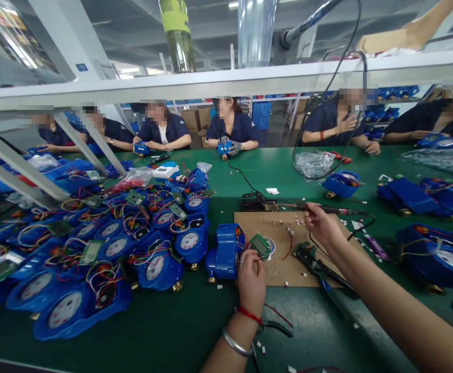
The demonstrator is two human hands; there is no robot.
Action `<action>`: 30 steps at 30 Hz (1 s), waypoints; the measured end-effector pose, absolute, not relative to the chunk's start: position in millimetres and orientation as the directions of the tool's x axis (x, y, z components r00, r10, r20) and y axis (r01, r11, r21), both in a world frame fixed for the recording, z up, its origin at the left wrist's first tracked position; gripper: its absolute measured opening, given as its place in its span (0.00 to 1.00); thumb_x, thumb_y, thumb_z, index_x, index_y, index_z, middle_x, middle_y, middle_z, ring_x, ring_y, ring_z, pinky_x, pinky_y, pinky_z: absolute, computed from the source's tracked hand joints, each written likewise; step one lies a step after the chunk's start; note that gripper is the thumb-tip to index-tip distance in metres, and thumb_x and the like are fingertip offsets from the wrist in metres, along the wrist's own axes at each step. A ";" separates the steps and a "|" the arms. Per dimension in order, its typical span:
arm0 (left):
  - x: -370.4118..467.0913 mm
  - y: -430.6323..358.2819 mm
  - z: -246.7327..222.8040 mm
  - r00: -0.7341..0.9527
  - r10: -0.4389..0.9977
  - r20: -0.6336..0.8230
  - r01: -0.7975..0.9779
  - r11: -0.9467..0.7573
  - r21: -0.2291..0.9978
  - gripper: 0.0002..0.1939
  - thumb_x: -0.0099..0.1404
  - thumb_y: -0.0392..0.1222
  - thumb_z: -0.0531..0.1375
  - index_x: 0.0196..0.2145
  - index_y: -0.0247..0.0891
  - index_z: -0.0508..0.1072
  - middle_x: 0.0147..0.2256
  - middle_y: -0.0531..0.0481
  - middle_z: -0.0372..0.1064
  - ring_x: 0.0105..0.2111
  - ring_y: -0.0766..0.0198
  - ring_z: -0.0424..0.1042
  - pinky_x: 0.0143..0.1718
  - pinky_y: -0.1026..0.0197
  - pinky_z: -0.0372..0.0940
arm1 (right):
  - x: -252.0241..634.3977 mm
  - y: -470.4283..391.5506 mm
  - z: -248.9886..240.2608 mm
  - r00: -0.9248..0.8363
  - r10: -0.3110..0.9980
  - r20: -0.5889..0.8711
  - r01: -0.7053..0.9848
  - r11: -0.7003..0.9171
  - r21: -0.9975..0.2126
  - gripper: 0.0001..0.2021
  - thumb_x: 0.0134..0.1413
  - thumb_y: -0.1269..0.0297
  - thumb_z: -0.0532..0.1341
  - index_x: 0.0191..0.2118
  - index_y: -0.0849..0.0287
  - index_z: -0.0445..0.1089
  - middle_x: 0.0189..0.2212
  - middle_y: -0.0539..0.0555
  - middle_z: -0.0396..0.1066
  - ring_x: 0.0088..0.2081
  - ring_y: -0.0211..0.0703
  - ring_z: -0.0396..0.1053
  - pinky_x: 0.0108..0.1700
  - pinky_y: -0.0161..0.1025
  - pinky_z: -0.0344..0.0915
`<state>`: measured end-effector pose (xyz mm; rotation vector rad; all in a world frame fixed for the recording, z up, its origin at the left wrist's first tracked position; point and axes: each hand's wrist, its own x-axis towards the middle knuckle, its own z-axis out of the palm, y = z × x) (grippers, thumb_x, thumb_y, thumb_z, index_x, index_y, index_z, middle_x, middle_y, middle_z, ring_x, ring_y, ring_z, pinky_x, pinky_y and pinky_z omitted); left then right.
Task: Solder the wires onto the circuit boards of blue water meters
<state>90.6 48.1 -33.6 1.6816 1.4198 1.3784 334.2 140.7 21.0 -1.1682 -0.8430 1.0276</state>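
My left hand (pixel 252 274) has its fingers closed at the near edge of a small green circuit board (pixel 260 245) with a grey display. The board is tilted over a round coil (pixel 269 249) on the brown work board. Just left of it, a blue water meter (pixel 227 251) rests on its side. In my right hand (pixel 322 224) is a soldering iron (pixel 340 211), held nearly level, its tip pointing left towards a dark stand (pixel 258 202). Green-handled pliers (pixel 319 264) lie below my right hand.
Many blue meters (pixel 154 267) with loose wires crowd the left; more (pixel 439 254) stand at right. Small white connectors (pixel 288 228) dot the brown board (pixel 245 220). A white shelf (pixel 210 80) crosses above. Several co-workers (pixel 232 127) sit opposite. A black cable (pixel 298 150) hangs at right.
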 end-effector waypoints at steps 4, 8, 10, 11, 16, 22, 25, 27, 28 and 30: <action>90.2 47.7 -35.8 -0.080 0.930 0.359 0.387 -0.303 0.871 0.09 0.59 0.26 0.53 0.31 0.38 0.66 0.40 0.47 0.67 0.44 0.59 0.67 0.46 0.54 0.62 | 322.4 128.4 46.7 0.292 0.956 -0.004 -0.326 0.095 -0.941 0.16 0.44 0.52 0.65 0.28 0.57 0.61 0.20 0.45 0.56 0.16 0.28 0.49 0.14 0.27 0.49; 90.0 47.7 -34.8 -0.081 0.928 0.363 0.390 -0.306 0.869 0.08 0.60 0.27 0.53 0.31 0.38 0.66 0.39 0.47 0.67 0.43 0.59 0.67 0.46 0.52 0.62 | 301.8 101.9 62.5 0.230 0.973 0.011 -0.472 0.122 -0.873 0.13 0.51 0.52 0.61 0.31 0.57 0.63 0.20 0.45 0.53 0.16 0.28 0.47 0.14 0.26 0.47; 90.0 47.8 -32.8 -0.078 0.930 0.359 0.386 -0.304 0.871 0.08 0.60 0.27 0.53 0.31 0.38 0.66 0.39 0.46 0.68 0.43 0.59 0.68 0.46 0.52 0.63 | 290.8 84.6 62.6 0.249 0.967 0.051 -0.460 0.164 -0.872 0.12 0.56 0.52 0.57 0.33 0.56 0.63 0.19 0.45 0.53 0.16 0.29 0.47 0.15 0.27 0.48; 90.1 47.9 -31.9 -0.077 0.930 0.359 0.385 -0.304 0.871 0.08 0.60 0.27 0.53 0.31 0.38 0.66 0.39 0.46 0.68 0.43 0.59 0.68 0.46 0.52 0.63 | 285.7 75.9 60.4 0.273 0.959 0.075 -0.419 0.188 -0.888 0.12 0.57 0.52 0.56 0.33 0.56 0.63 0.18 0.45 0.54 0.15 0.29 0.48 0.15 0.28 0.48; 90.5 48.5 -30.7 -0.077 0.914 0.397 0.399 -0.337 0.853 0.07 0.61 0.28 0.54 0.31 0.37 0.67 0.39 0.46 0.68 0.42 0.59 0.68 0.45 0.53 0.63 | 268.7 43.7 36.4 0.361 0.921 0.144 -0.214 0.232 -0.949 0.07 0.55 0.58 0.59 0.36 0.53 0.63 0.19 0.46 0.63 0.18 0.34 0.59 0.18 0.31 0.55; 90.2 48.6 -31.8 -0.071 0.925 0.372 0.388 -0.318 0.865 0.07 0.61 0.27 0.53 0.31 0.37 0.66 0.39 0.46 0.68 0.42 0.60 0.67 0.46 0.54 0.62 | 271.1 30.6 13.6 0.336 0.917 0.216 0.049 0.212 -0.976 0.10 0.53 0.57 0.61 0.40 0.53 0.65 0.23 0.49 0.68 0.22 0.40 0.65 0.24 0.36 0.62; 90.0 48.7 -31.6 -0.068 0.930 0.361 0.380 -0.310 0.871 0.08 0.60 0.26 0.53 0.31 0.37 0.66 0.39 0.46 0.67 0.42 0.60 0.67 0.45 0.54 0.62 | 273.2 26.3 11.0 0.301 0.925 0.230 0.036 0.230 -0.972 0.09 0.54 0.58 0.61 0.39 0.54 0.66 0.22 0.49 0.68 0.22 0.40 0.65 0.23 0.35 0.62; 89.9 48.8 -31.3 -0.065 0.934 0.351 0.377 -0.303 0.875 0.08 0.60 0.26 0.53 0.31 0.37 0.66 0.39 0.46 0.67 0.43 0.60 0.67 0.46 0.54 0.62 | 272.3 23.7 11.4 0.286 0.929 0.237 0.020 0.241 -0.970 0.09 0.54 0.59 0.61 0.39 0.55 0.66 0.22 0.50 0.68 0.22 0.39 0.65 0.23 0.35 0.62; 89.8 48.7 -31.1 -0.064 0.936 0.347 0.377 -0.299 0.877 0.08 0.60 0.26 0.53 0.31 0.37 0.66 0.39 0.46 0.67 0.43 0.60 0.67 0.46 0.54 0.62 | 271.1 23.1 11.8 0.280 0.930 0.238 0.019 0.243 -0.970 0.09 0.55 0.59 0.61 0.40 0.55 0.66 0.23 0.50 0.68 0.22 0.39 0.65 0.23 0.35 0.62; 89.6 48.7 -30.8 -0.059 0.939 0.340 0.376 -0.295 0.878 0.08 0.60 0.26 0.53 0.31 0.38 0.65 0.40 0.46 0.67 0.43 0.60 0.67 0.46 0.54 0.62 | 267.5 24.7 11.8 0.258 0.935 0.242 0.057 0.235 -0.970 0.10 0.56 0.60 0.60 0.43 0.54 0.65 0.25 0.50 0.69 0.23 0.39 0.65 0.24 0.36 0.63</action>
